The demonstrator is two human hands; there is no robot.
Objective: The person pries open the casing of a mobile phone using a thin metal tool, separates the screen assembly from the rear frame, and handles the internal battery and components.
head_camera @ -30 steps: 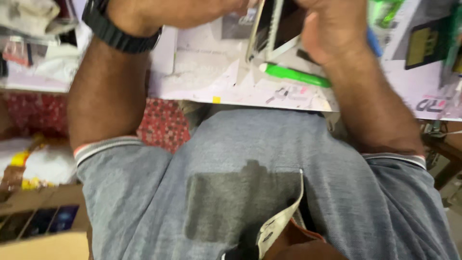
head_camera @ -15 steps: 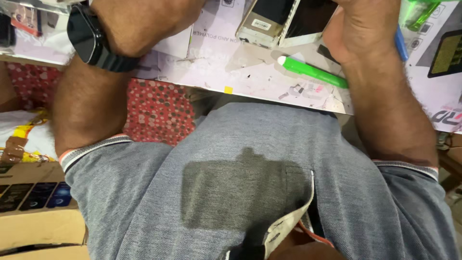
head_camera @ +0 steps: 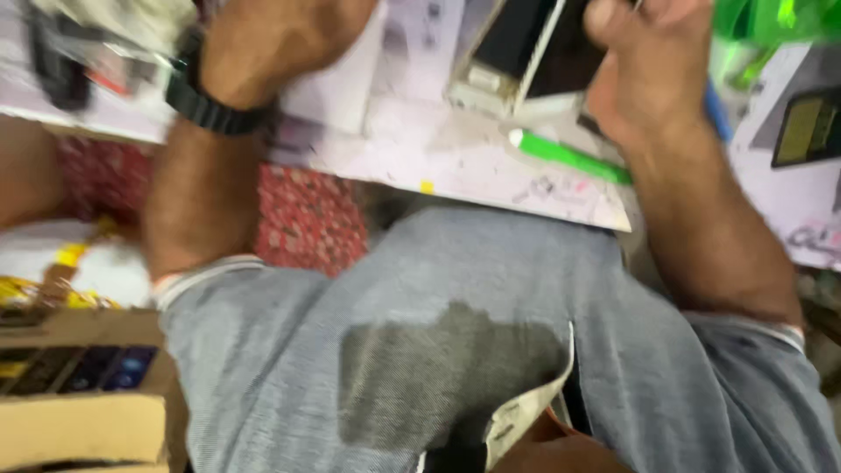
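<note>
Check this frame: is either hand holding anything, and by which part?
The right hand touches the lower right edge of a dark-screened phone at the table's edge; an actual grip cannot be told. The left hand is mostly cropped; cannot tell.

The person wears a grey short-sleeved shirt of fine-textured knit. Each sleeve ends in a ribbed cuff with pale stripes: the left cuff sits above the elbow, the right cuff likewise. A darker grey chest pocket is sewn on the front, its shade setting it apart from the cloth around it. A black watch with a broad band circles the left wrist, just below the left hand. The forearms are bare and hairy.
</note>
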